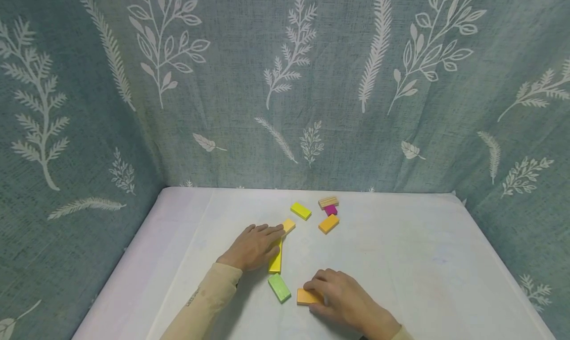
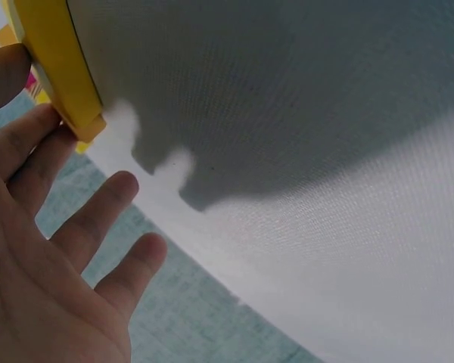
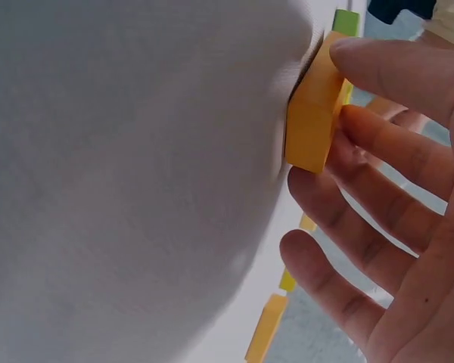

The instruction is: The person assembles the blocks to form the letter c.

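My left hand point(image 1: 256, 246) reaches over a long yellow block point(image 1: 275, 265), its fingers extended. The thumb and nearest fingertips touch that yellow block point(image 2: 59, 60) in the left wrist view, while the other fingers spread free. Just beyond the fingertips, a light orange block point(image 1: 289, 225) meets the yellow one's far end. My right hand point(image 1: 343, 298) pinches an orange block point(image 1: 306, 297) between thumb and fingers, low over or on the table; its near end point(image 3: 309, 128) shows in the right wrist view. A green block point(image 1: 279, 288) lies at an angle between the two hands' blocks.
Farther back lie a bright yellow block point(image 1: 301, 211), another orange block point(image 1: 329, 224), a magenta piece point(image 1: 330, 210) and a striped wooden piece point(image 1: 328, 202). The white table point(image 1: 401, 246) is enclosed by leaf-patterned teal cloth point(image 1: 249, 147) behind and at both sides.
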Motion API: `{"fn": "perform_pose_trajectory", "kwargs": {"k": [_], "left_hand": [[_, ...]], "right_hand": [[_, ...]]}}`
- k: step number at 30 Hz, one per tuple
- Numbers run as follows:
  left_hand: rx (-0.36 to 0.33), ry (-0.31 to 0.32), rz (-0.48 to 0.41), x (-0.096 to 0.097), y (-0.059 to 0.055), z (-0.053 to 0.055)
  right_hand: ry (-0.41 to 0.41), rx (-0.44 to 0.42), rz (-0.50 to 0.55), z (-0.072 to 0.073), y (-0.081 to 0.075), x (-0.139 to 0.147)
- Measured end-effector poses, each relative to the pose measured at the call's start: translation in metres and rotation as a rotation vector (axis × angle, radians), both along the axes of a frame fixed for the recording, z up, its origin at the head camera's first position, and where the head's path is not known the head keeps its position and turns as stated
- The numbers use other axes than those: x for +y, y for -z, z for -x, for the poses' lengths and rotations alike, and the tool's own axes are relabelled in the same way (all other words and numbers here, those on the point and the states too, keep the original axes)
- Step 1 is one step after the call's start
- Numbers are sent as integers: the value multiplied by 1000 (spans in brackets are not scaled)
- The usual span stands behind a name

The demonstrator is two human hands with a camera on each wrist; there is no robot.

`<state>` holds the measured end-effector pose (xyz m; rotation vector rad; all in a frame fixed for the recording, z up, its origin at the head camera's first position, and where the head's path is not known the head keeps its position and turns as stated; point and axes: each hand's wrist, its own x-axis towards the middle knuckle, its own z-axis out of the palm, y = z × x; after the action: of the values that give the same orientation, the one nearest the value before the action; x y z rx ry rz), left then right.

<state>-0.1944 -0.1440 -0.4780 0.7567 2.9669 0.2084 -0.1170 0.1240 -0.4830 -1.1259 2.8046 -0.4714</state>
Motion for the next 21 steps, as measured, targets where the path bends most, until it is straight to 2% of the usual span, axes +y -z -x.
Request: {"fn": "perform_pose_trajectory", "kwargs": {"k": [10, 21], "left_hand": [[1, 2, 8, -1, 1, 1], [13, 17, -1, -2, 0, 0]], "right_hand": [[8, -68, -12, -3, -2, -1], [-39, -36, 16, -5, -2, -10]]}}
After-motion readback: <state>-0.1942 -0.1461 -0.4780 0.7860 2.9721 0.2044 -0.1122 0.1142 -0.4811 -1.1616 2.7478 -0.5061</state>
